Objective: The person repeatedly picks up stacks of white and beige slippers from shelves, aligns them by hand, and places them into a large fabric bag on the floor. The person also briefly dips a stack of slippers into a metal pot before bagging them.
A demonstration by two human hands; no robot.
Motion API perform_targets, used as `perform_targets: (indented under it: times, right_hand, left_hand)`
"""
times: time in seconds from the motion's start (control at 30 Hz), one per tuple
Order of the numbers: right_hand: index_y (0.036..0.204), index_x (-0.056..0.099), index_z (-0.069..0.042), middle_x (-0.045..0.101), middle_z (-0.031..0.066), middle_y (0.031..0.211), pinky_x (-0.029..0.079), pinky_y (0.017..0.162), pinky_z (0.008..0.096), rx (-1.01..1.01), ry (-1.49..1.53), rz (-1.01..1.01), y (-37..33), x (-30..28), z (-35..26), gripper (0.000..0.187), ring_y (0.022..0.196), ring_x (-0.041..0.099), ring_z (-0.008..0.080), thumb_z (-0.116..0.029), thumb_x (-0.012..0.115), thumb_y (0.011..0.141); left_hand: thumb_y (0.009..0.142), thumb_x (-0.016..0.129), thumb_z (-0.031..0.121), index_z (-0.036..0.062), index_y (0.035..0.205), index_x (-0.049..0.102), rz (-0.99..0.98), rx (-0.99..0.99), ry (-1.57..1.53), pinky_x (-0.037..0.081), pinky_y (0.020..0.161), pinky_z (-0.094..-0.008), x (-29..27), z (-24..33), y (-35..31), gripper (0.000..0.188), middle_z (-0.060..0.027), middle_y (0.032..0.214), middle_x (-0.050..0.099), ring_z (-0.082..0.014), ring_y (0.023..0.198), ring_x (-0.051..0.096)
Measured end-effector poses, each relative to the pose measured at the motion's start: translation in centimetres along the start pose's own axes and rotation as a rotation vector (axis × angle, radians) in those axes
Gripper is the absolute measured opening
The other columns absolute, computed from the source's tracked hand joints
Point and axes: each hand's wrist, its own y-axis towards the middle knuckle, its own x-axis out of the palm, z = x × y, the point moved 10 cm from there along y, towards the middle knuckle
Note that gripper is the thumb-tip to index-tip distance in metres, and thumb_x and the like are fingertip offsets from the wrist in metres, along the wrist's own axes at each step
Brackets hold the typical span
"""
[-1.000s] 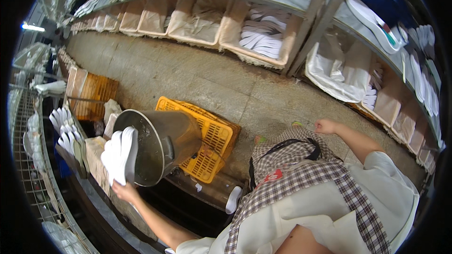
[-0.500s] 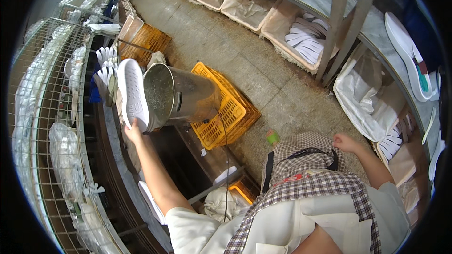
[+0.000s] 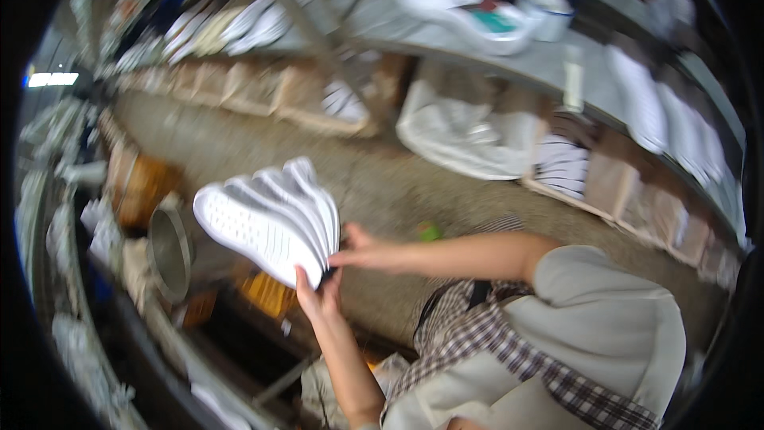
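A fanned stack of several white shoe soles (image 3: 253, 221) is held up in front of me, the nearest one showing small holes and ridges. My left hand (image 3: 320, 296) grips the narrow lower end, its thumb on the face of the front sole. Against the same end, from the right side, my right hand (image 3: 362, 248) has its fingers closed at the edges of the soles. Motion blur hides just how the right fingertips hold them. Left of the stack stands a metal bucket (image 3: 169, 253), its round mouth facing me.
Yellow crates (image 3: 269, 295) sit low beside the bucket. Across the aisle, a long grey bench (image 3: 382, 25) carries white soles and a sole with a green patch (image 3: 495, 22). Lined bins (image 3: 469, 123) stand beneath it. A wire rack with wrapped goods (image 3: 70, 342) lines the left.
The soles have moved away from the bucket, rightward relative to it. My right hand has come across from my side to the stack. My view has turned right, toward the bench.
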Motion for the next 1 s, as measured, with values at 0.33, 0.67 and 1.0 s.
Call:
perform_targets:
  times: [0.33,0.67,1.0]
  right_hand:
    - [0.125,0.024,0.01,0.042,0.0244,0.121,0.04,0.099,0.0385,0.316,0.082,0.776,-23.6,-20.6,8.5,0.09,0.119,0.044,0.0322,-0.018,0.082,0.063]
    - [0.127,0.036,0.001,0.052,0.0181,0.118,0.051,0.087,0.0381,0.149,0.393,0.766,-37.2,-36.4,5.0,0.066,0.107,0.056,0.0291,-0.005,0.07,0.071]
    - [0.126,0.041,0.002,0.055,0.0161,0.118,0.047,0.093,0.0388,0.008,-0.302,1.082,-49.2,-68.4,-1.3,0.066,0.108,0.055,0.0263,-0.003,0.075,0.07]
  left_hand:
    - [0.095,0.049,0.027,0.0121,0.139,0.021,0.033,-0.024,0.4,0.05,0.086,-0.0496,-0.4,-29.2,-11.1,0.054,-0.0185,0.132,0.039,-0.0346,0.116,0.048]
    - [0.092,0.056,0.026,0.0131,0.143,0.007,-0.084,-0.33,0.766,0.033,0.099,-0.0437,3.7,-48.6,-17.1,0.072,-0.012,0.144,0.026,-0.0267,0.128,0.033]
    - [0.092,0.058,0.023,0.007,0.132,0.033,0.254,-0.49,0.707,0.044,0.082,-0.0308,-9.5,-62.3,-16.9,0.05,-0.0053,0.113,0.051,-0.0164,0.1,0.055]
